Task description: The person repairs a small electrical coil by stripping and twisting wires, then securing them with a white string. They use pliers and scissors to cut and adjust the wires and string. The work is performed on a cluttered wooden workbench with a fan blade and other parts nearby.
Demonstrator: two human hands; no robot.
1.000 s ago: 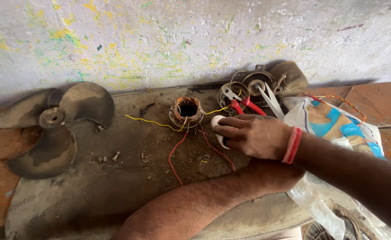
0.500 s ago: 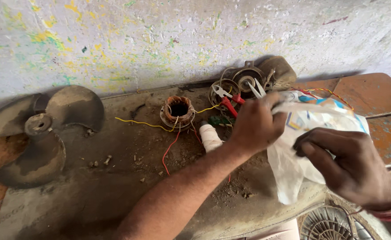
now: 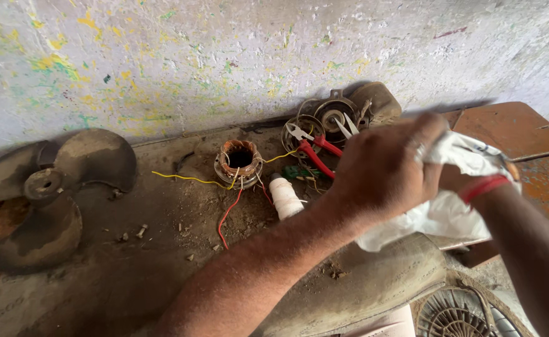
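White plastic bag (image 3: 440, 218) is sitting at four o'clock of the bench, bunched under the left hand (image 3: 383, 168), whose fingers are closing on its top edge. Right hand is hiding behind the bag, so its grip cannot be told. Red pliers (image 3: 315, 156) are lying at ten o'clock of the left hand, beside a white spool (image 3: 285, 198) and a copper coil (image 3: 239, 161).

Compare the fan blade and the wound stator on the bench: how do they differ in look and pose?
The fan blade is broad, dark and grimy, lying flat at the far left; the wound stator is a small ring, coppery brown, sitting with its open bore facing up. The stator trails yellow and red wires; the fan blade has none, only a round central hub. The stator lies nearer the left hand, which grips a white plastic bag. Both rest on the same dusty surface.
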